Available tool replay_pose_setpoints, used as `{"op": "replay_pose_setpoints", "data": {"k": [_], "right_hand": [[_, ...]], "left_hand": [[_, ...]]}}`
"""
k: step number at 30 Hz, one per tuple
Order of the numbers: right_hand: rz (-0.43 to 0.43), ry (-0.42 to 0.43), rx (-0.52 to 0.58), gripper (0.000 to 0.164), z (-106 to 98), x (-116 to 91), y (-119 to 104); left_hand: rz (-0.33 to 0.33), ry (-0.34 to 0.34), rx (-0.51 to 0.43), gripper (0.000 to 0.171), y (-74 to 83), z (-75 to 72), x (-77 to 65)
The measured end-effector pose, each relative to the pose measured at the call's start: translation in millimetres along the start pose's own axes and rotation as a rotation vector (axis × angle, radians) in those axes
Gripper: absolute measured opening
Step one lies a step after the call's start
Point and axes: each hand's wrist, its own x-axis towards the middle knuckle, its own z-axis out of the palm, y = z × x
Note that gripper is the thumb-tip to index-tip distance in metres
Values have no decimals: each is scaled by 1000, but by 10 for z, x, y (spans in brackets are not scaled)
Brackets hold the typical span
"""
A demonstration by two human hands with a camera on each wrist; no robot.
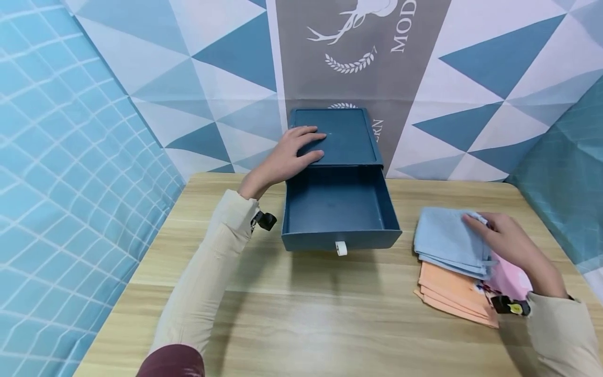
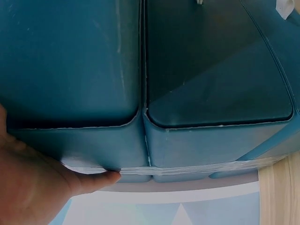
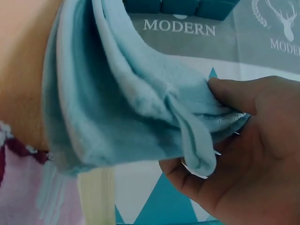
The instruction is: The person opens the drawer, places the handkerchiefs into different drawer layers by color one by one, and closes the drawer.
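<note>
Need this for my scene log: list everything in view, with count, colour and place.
table: 1, pale wood, foreground
drawer unit: 1, dark blue, on the table's back middle
open drawer: 1, dark blue, out at the unit's front
pull tab: 1, white, on the drawer front
folded cloth: 1, light blue, table's right side
orange cloth: count unclear (layered), orange, partly under the folded cloth
pink cloth: 1 showing, pink, right of the orange cloth
patterned backdrop: 1, blue, white and grey, behind
grid sheet: 1, light blue, left
teal sheet: 1, teal, right
sleeves: 2, cream, lower left and right
left grip: 1, resting on the drawer unit
right grip: 1, pinching the folded cloth
</note>
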Motion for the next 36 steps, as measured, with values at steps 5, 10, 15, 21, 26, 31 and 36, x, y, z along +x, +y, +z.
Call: {"op": "replay_pose_setpoints", "data": {"k": [5,10,15,21,26,31,36], "right_hand": [[-7,62,-21,45,-21,-45,-107],[-26,110,-6,40,-44,-62,-242],[-63,164,2,32,-54,-86,-358],[-87,238,5,26,-54,-138,-459],[-82,281,13,27,-71,-178,-541],[-116,344,26,26,-121,-234,-658],[-111,382,2,28,-159,-280,-793]], "left_hand": [[2,20,-17,53,-3,21,-4],[6,30,-12,53,-24,7,-9],[13,33,-12,52,-31,-3,-9],[27,22,15,53,-41,20,22],[18,24,-7,52,-40,24,14],[11,27,-13,52,-45,30,17],[17,32,-13,51,-43,42,22]]}}
